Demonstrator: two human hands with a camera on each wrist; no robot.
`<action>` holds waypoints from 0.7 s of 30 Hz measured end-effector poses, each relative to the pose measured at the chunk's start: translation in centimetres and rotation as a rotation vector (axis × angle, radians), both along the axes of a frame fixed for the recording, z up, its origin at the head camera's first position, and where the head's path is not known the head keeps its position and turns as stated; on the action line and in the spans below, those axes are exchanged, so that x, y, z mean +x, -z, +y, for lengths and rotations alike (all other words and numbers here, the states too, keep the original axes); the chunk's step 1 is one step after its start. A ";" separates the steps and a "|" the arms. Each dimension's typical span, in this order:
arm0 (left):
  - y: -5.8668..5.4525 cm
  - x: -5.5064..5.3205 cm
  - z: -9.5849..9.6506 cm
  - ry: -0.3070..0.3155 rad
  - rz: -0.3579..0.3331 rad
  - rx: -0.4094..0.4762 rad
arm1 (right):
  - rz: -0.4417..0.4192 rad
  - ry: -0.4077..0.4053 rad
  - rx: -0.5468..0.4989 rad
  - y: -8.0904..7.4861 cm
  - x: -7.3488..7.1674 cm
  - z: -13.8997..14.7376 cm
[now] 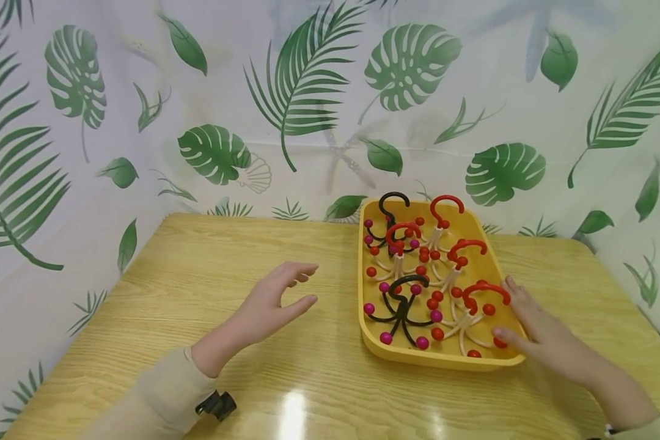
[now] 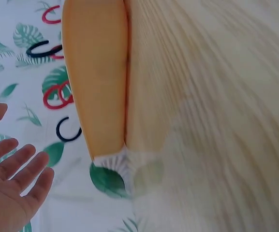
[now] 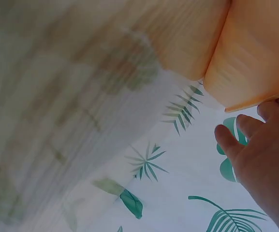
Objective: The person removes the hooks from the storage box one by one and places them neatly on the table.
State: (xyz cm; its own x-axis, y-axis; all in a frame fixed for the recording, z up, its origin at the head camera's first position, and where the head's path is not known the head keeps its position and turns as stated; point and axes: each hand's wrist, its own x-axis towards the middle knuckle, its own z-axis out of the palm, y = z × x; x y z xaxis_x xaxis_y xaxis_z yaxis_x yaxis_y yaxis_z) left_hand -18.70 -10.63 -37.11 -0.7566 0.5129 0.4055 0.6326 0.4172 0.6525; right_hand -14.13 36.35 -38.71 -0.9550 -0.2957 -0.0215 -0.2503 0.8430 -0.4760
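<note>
A yellow tray (image 1: 445, 360) of hooked figures (image 1: 403, 310) sits on the surface (image 1: 286, 366) at four o'clock in the head view. At its nine, the left hand (image 1: 264, 308) hovers, its grip empty and spread; at its four, the right hand (image 1: 552, 342) touches it, fingers loosely straight.

Left hand (image 1: 265, 308): fingers (image 1: 296, 268) loosely extended, thumb (image 1: 297, 309) apart and nearer the body than they are; wrist (image 1: 216, 350) and sleeved forearm (image 1: 162, 391) trail behind the fingers to their left. Right hand (image 1: 552, 343): back upward, fingers nearly straight, thumb to their left, wrist behind and right.
</note>
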 end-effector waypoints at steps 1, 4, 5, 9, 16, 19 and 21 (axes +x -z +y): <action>-0.1 0.0 0.5 0.017 -0.009 0.015 | -0.011 0.003 0.007 0.0 0.0 0.0; -0.2 0.0 1.9 0.055 -0.043 0.050 | -0.026 0.015 0.034 -0.1 0.1 -0.1; -0.3 0.0 2.3 0.068 -0.055 0.062 | -0.025 0.019 0.049 -0.1 0.1 -0.1; -0.5 0.0 3.9 0.107 -0.088 0.088 | -0.015 0.025 0.088 -0.1 0.1 -0.3; -0.9 -0.2 6.2 0.145 -0.083 0.114 | -0.002 0.044 0.162 -0.3 0.3 -0.6; -1.1 -0.3 7.1 0.151 -0.090 0.116 | -0.003 0.050 0.182 -0.4 0.4 -0.7; -1.2 -0.4 7.6 0.148 -0.088 0.110 | 0.000 0.053 0.187 -0.4 0.4 -0.7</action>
